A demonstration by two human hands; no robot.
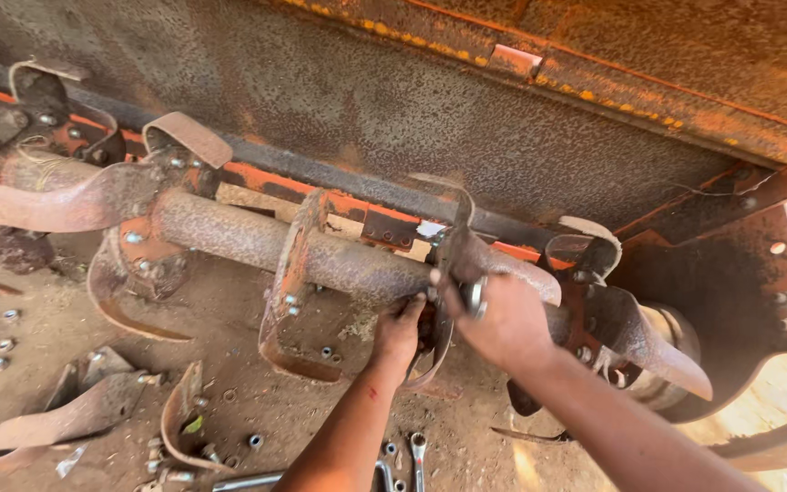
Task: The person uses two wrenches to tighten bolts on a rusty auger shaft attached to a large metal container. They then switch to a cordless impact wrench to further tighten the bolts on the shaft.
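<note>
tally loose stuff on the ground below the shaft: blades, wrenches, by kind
Loose blades: 3
Wrenches: 2 clear; a third tool partly cut off
Nuts and bolts: scattered, too small to count
Total counted: 5

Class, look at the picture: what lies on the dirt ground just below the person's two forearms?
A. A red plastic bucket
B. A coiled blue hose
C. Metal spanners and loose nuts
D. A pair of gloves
C: spanners and small loose nuts lie on the dirt ground under the left hand and right hand, which work at the rusty shaft.
</note>
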